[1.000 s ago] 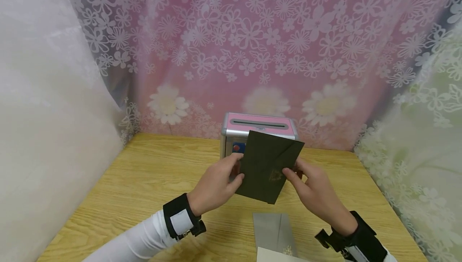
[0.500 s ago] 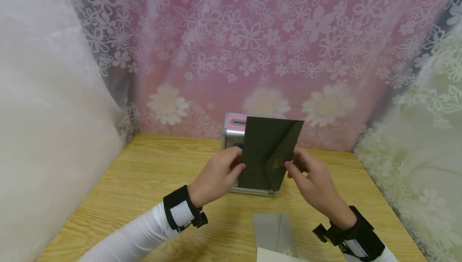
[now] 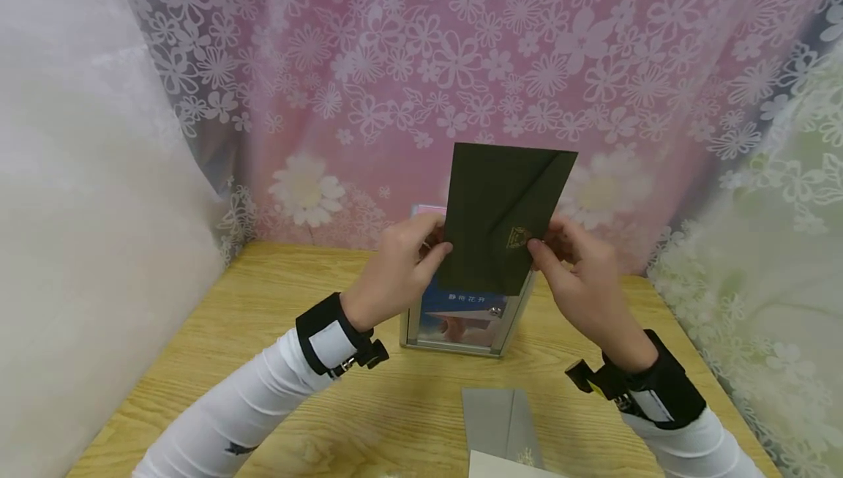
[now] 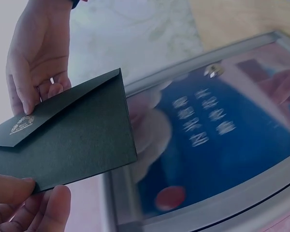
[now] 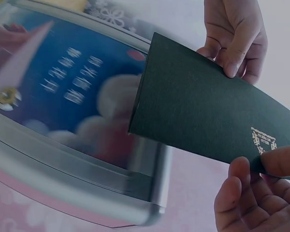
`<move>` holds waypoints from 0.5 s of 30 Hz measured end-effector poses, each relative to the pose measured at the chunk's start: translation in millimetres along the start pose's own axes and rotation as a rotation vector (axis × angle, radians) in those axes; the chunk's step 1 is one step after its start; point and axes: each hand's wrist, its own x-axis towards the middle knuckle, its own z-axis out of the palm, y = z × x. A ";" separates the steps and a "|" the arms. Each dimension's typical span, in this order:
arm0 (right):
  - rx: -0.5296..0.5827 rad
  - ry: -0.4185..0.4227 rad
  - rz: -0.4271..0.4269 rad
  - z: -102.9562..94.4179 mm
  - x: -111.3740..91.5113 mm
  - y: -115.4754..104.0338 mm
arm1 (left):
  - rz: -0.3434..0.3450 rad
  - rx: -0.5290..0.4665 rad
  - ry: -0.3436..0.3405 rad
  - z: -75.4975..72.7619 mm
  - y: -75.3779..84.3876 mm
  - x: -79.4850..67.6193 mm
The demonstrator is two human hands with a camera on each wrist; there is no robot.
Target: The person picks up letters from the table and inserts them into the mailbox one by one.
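Note:
A dark green envelope (image 3: 494,207) with a gold crest near its flap is held up in front of the slotted box (image 3: 461,320). My left hand (image 3: 398,266) pinches its left edge between thumb and fingers. On the opposite edge, beside the crest, my right hand (image 3: 582,280) pinches it the same way. The box has a silver frame and a blue picture panel with white characters, seen close in the left wrist view. In the head view the envelope hides most of the box's pink top and its slot.
A grey envelope (image 3: 497,419) lies on the wooden table (image 3: 316,405) near the front, partly under a cream envelope (image 3: 503,467). Behind the table hangs a pink floral curtain (image 3: 369,83), with pale curtains on both sides.
Both hands have raised the green envelope from in front of the box up to its top, covering the slot. The box's lower picture panel now shows. The grey and cream envelopes have stayed put.

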 end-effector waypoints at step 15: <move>-0.013 0.072 -0.031 -13.4 55.8 -39.2 | 0.044 0.046 0.110 -22.1 -4.8 51.3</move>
